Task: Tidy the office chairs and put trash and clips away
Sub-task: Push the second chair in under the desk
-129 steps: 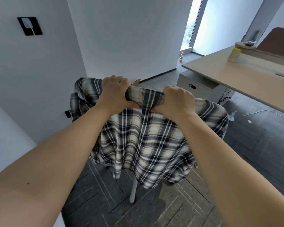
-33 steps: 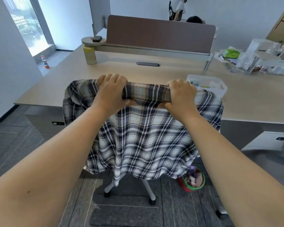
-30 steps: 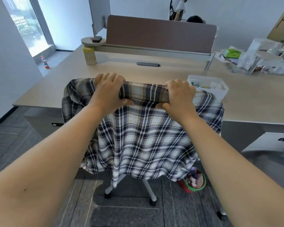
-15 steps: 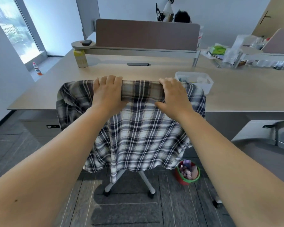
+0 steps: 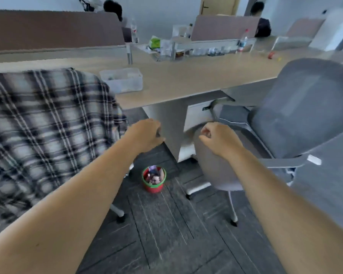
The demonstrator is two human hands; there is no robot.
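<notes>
We count two office chairs: one draped in a plaid shirt (image 5: 48, 125) at the left, one grey chair (image 5: 305, 107) at the right. One red bin (image 5: 154, 179) sits at lower centre on the floor. One clear box (image 5: 121, 80) rests on the tabletop (image 5: 186, 80). Two bare hands appear mid-frame, left hand (image 5: 147, 135) and right hand (image 5: 220, 140).

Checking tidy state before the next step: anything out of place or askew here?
Yes. The grey chair sits turned sideways to the desk, not tucked under. A plaid shirt hangs draped over the other chair's back. The small red bin on the floor looks heaped full. Nothing spilled.
</notes>
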